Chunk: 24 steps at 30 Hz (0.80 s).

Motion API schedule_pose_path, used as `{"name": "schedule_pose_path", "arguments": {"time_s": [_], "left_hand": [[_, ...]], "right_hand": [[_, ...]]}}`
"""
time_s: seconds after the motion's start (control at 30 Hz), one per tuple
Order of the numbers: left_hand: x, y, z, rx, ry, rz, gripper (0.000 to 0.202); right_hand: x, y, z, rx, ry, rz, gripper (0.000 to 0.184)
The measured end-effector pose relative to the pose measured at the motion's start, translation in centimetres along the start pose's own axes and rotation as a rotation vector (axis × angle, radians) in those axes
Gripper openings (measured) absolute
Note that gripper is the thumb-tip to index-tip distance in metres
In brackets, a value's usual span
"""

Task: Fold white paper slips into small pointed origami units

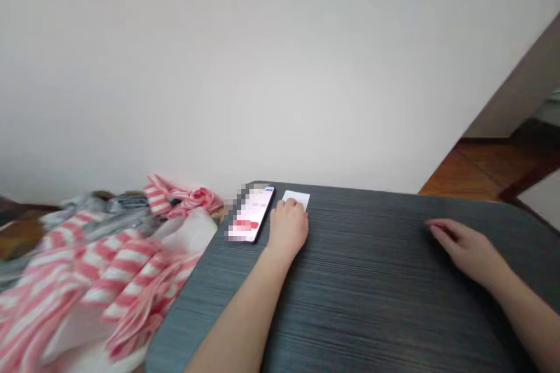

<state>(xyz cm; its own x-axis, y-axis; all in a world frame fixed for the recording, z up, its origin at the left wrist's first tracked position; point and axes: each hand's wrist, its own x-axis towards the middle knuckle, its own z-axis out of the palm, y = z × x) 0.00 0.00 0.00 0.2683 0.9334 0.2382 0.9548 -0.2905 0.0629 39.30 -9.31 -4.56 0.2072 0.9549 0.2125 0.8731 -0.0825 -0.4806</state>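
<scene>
Head view: left grip (289,227) curled over white paper (300,197); right grip (470,252) loosely curled.

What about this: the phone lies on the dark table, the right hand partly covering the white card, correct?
Wrong hand: the head view shows the left hand partly covering the white card; the right hand is apart from it. The phone lies on the dark table.

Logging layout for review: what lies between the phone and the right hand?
In the head view, the left hand, covering part of a white paper-like piece, lies nearer the phone; then bare dark tabletop reaches the right hand.
</scene>
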Motion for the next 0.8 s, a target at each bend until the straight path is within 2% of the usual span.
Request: {"name": "schedule_pose_path", "arguments": {"time_s": [0.23, 0.57, 0.8], "left_hand": [[0.1, -0.2, -0.2, -0.037, -0.020, 0.010, 0.030], [0.5, -0.9, -0.4, -0.074, 0.027, -0.133, 0.028], [0.7, -1.3, -0.2, -0.156, 0.005, -0.198, 0.025]], "right_hand": [[-0.2, -0.5, -0.3, 0.012, 0.006, -0.016, 0.035], [-0.2, -0.2, -0.1, 0.010, 0.017, -0.026, 0.038], [-0.1, -0.1, -0.2, 0.008, -0.004, -0.009, 0.039]]}}
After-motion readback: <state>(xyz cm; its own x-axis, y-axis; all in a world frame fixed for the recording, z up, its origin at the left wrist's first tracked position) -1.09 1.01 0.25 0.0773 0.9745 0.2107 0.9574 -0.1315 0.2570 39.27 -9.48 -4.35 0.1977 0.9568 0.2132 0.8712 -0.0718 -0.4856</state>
